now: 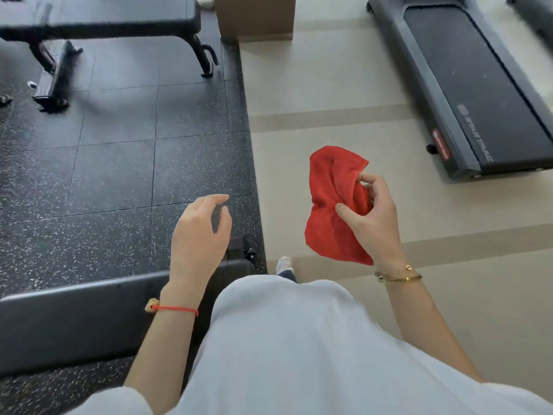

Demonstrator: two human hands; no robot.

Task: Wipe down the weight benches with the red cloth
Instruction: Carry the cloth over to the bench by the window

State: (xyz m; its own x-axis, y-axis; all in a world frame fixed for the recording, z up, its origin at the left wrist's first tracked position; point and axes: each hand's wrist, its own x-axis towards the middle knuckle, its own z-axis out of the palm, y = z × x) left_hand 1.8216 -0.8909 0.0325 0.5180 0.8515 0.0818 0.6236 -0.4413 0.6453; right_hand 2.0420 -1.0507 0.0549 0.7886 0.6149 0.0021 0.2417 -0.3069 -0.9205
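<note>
Near bench point(74, 319) cut off left, red cloth point(332, 205) bunched in right hand point(374, 217)

Left hand point(200, 235) hovers, fingers point(220, 199) loosely curled; right hand point(369, 218) pinches red cloth point(332, 205).

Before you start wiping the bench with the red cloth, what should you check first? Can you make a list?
1. Crumpled red cloth in hand: ok, the right hand pinches it.
2. Cloth spread flat for wiping: not ok, it hangs bunched.
3. Left hand free to help: ok, it holds nothing.
4. Near black padded bench within reach: ok, it is just below the left hand.
5. Far black padded bench clear on top: cannot tell, only part shows.
6. Cloth damp or dry: cannot tell.
</note>
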